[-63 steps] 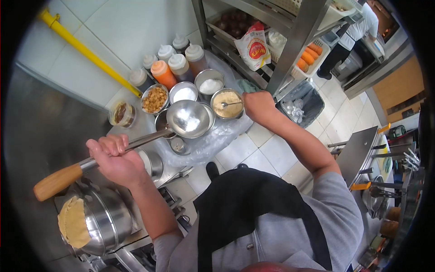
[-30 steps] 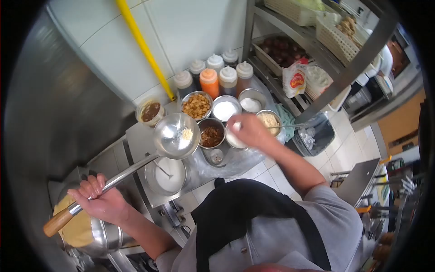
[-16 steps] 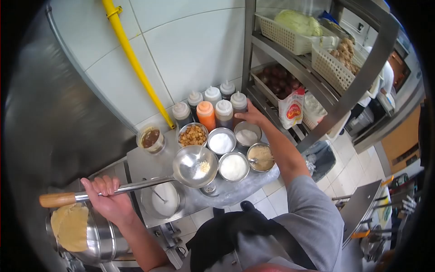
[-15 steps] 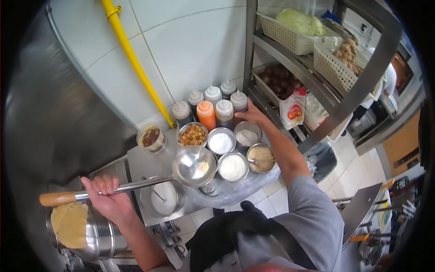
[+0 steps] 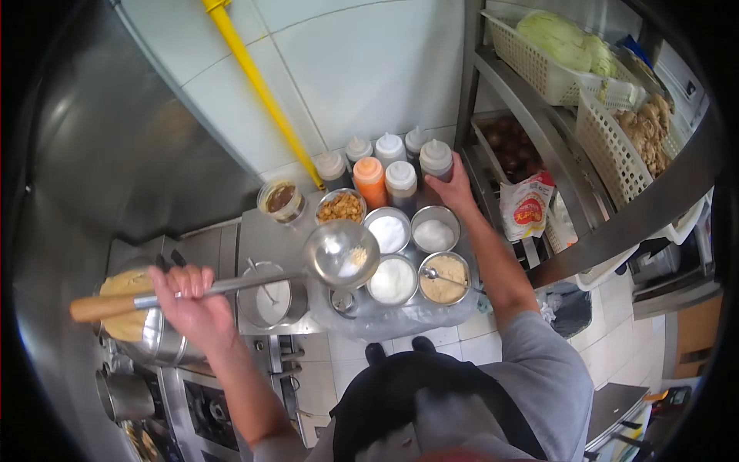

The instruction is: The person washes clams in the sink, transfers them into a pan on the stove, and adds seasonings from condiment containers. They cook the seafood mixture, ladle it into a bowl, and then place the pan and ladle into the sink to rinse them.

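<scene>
My left hand [image 5: 192,302] is closing round the shaft of the ladle [image 5: 341,252], holding its bowl of white and yellow grains [image 5: 356,259] nearer me than the orange bottle [image 5: 369,185], while my right hand [image 5: 456,187] is gripping a squeeze bottle [image 5: 436,160] to the orange bottle's right.

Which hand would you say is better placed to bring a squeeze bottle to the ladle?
Probably the right hand: it grips a squeeze bottle, while the left hand holds the ladle.
</scene>
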A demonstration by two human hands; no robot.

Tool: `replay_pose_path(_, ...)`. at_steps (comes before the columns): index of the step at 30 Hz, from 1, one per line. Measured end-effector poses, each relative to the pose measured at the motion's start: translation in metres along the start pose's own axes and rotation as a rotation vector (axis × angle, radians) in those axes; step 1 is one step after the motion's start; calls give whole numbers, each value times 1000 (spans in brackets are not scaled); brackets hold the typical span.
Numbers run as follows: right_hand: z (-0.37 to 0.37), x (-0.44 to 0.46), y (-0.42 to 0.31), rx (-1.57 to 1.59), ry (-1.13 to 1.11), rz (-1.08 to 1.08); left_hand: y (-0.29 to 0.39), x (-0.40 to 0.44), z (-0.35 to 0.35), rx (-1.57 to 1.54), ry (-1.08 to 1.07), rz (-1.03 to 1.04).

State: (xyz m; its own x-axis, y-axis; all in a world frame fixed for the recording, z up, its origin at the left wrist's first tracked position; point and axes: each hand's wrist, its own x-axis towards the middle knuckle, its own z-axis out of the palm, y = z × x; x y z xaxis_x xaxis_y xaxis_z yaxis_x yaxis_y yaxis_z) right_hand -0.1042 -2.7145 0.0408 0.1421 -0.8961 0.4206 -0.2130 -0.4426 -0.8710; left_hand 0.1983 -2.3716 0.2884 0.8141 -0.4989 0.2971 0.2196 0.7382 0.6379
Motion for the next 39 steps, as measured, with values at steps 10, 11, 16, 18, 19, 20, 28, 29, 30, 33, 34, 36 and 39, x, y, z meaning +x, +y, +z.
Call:
replay_pose_path(10, -13, 9, -164, -1005, -337, -911, 1, 16, 12, -35, -81, 18)
replay_pose_path(11, -11, 15, -171, -1031, -337, -1074, 4, 17, 12, -45, -86, 13)
replay_pose_path(16, -9, 19, -231, -1294, -409, -1365, 17, 21, -1, -61, -8, 12)
replay_pose_path(18, -8, 22, -249, -1280, -366, -1433, 21, 22, -8, -53, 2, 8)
replay_pose_path(19, -8, 22, -258, -1284, -364, -1438, 23, 22, -11, -58, 2, 11)
replay_pose_path(20, -9, 22, -266, -1283, -362, -1468, 25, 22, -13, -53, 10, 8)
replay_pose_path(28, -17, 20, -297, -1365, -309, -1553, 34, 19, -18, -42, 13, 28)
replay_pose_path(29, -18, 18, -294, -1332, -332, -1476, 35, 17, -16, -59, 28, 32)
replay_pose_path(30, -19, 16, -289, -1300, -354, -1397, 36, 15, -13, -76, 43, 34)
replay_pose_path(33, -20, -2, -258, -1027, -372, -1012, 32, 10, -5, -106, 52, 86)
replay_pose_path(34, -23, -5, -238, -994, -339, -932, 29, 7, -2, -133, 48, 93)
replay_pose_path(36, -33, -16, -194, -850, -281, -864, 25, 0, 0, -170, 48, 101)
replay_pose_path(39, -39, -27, -130, -569, -205, -668, 20, -6, -4, -225, 26, 129)
